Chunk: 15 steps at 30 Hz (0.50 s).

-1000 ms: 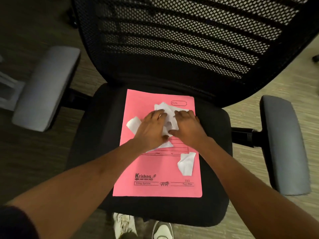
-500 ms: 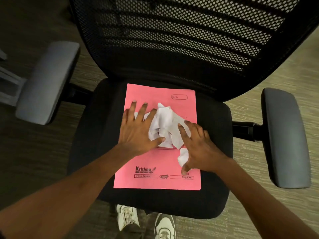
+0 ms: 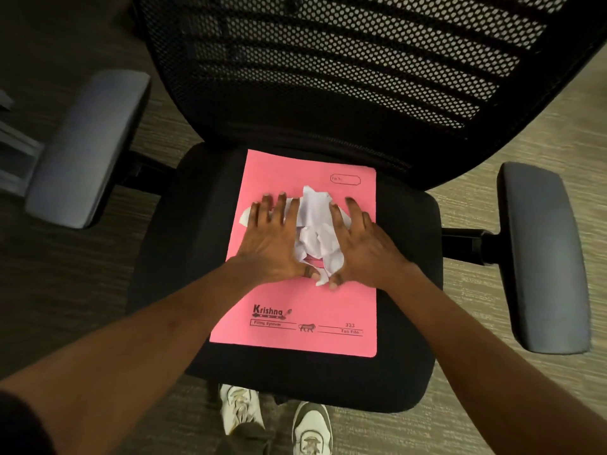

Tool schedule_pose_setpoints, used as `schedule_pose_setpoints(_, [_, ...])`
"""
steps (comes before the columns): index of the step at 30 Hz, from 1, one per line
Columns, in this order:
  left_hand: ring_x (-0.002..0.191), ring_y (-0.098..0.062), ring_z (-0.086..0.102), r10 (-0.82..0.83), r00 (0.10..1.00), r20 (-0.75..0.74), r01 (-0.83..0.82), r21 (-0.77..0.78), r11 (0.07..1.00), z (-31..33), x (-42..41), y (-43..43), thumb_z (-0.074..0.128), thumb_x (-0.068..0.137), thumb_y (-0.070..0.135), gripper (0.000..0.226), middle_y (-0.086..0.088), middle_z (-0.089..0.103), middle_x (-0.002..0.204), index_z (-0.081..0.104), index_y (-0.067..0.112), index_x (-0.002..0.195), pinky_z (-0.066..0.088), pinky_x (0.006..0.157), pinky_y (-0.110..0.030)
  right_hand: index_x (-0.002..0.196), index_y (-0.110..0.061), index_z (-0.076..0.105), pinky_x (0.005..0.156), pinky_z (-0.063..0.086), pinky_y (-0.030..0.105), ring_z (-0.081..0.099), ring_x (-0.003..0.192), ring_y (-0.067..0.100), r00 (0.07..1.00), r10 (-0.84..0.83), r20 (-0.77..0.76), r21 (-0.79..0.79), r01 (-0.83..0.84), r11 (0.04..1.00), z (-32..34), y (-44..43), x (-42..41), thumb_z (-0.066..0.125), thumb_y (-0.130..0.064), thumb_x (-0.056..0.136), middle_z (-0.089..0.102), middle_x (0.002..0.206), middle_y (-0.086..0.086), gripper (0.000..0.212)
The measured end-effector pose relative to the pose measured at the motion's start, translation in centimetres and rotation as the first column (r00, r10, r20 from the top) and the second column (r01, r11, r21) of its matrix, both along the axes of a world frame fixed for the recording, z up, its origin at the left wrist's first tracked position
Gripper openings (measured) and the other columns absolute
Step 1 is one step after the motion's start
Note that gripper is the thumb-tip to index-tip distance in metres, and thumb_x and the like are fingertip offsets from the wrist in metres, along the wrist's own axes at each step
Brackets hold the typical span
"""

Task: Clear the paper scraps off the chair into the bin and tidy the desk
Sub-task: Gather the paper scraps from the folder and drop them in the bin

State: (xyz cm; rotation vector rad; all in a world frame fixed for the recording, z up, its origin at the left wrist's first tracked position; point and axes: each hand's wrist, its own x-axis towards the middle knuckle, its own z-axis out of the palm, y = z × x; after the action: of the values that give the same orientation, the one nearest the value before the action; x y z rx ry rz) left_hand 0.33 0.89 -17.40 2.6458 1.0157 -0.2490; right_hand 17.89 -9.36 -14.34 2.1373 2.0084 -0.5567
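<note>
A heap of crumpled white paper scraps [image 3: 317,231] lies on a pink file folder [image 3: 295,307], which rests flat on the black chair seat [image 3: 184,257]. My left hand [image 3: 274,238] lies flat against the heap's left side, fingers spread, and covers most of one loose scrap [image 3: 244,218]. My right hand [image 3: 361,244] presses against the right side, fingers also spread. Both thumbs meet under the near end of the heap, so the scraps are bunched between my palms. No bin or desk is in view.
The chair's black mesh backrest [image 3: 345,60] rises behind the folder. Grey armrests stand at the left [image 3: 85,146] and right [image 3: 542,254]. My shoes [image 3: 241,408] show under the seat's front edge on the carpet. A pale object [image 3: 13,149] sits at the left edge.
My right hand swept the separate scrap from the folder's lower right up into the heap. Both hands have closed in around the scraps, bunching them tighter.
</note>
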Motion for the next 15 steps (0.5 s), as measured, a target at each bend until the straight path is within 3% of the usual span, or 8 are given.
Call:
schedule_pose_setpoints(2, [0.142, -0.043, 0.005, -0.105, 0.994, -0.021, 0.104, -0.030, 0.994, 0.2, 0.1, 0.4, 0.037, 0.038, 0.099, 0.145, -0.022, 0.008, 0.156, -0.004, 0.012, 0.146, 0.009, 0.116, -0.056, 0.149, -0.013, -0.004, 0.089, 0.049, 0.048, 0.029, 0.132, 0.041, 1.000, 0.012, 0.013, -0.009, -0.012, 1.000, 0.0, 1.5, 0.1, 0.077, -0.067, 0.052, 0.004, 0.154, 0.026, 0.138])
schedule_pose_setpoints(6, [0.138, -0.037, 0.021, -0.253, 0.967, -0.009, 0.253, -0.009, 0.967, 0.4, 0.1, 0.7, 0.054, 0.038, 0.094, 0.145, -0.017, 0.027, 0.151, 0.013, 0.005, 0.144, 0.017, 0.114, -0.050, 0.149, -0.024, 0.000, 0.081, 0.049, 0.046, 0.036, 0.121, 0.033, 0.997, 0.072, -0.002, -0.068, -0.072, 0.995, 0.0, 3.7, 0.5, 0.083, -0.063, 0.048, 0.023, 0.146, 0.016, 0.136])
schedule_pose_setpoints(9, [0.131, -0.031, 0.033, -0.198, 0.969, 0.150, 0.208, -0.054, 0.977, 0.5, 0.3, 0.7, 0.071, 0.057, 0.072, 0.114, -0.012, 0.041, 0.144, 0.031, 0.005, 0.139, 0.021, 0.114, -0.042, 0.147, -0.026, 0.016, 0.081, 0.049, 0.045, 0.040, 0.118, 0.032, 0.997, 0.065, -0.041, -0.041, -0.067, 0.997, 0.1, 4.6, 0.8, 0.083, -0.051, 0.058, 0.036, 0.139, 0.015, 0.115])
schedule_pose_setpoints(12, [0.123, -0.030, 0.043, -0.183, 0.943, 0.278, 0.207, -0.062, 0.976, 0.6, 0.3, 0.9, 0.073, 0.072, 0.038, 0.071, -0.009, 0.053, 0.133, 0.046, 0.006, 0.129, 0.027, 0.111, -0.039, 0.144, -0.022, 0.027, 0.079, 0.051, 0.045, 0.044, 0.113, 0.031, 0.996, 0.077, -0.053, 0.031, -0.076, 0.997, 0.0, 4.9, 0.8, 0.078, -0.037, 0.072, 0.047, 0.131, 0.016, 0.089])
schedule_pose_setpoints(15, [0.121, -0.033, 0.046, -0.157, 0.945, 0.286, 0.190, -0.092, 0.977, 0.8, 0.3, 1.0, 0.073, 0.072, 0.015, 0.061, -0.013, 0.057, 0.129, 0.050, 0.001, 0.127, 0.033, 0.108, -0.041, 0.142, -0.019, 0.031, 0.083, 0.051, 0.046, 0.045, 0.111, 0.030, 0.993, 0.047, -0.113, 0.053, -0.041, 0.998, 0.0, 4.9, 0.7, 0.077, -0.034, 0.075, 0.050, 0.127, 0.016, 0.083])
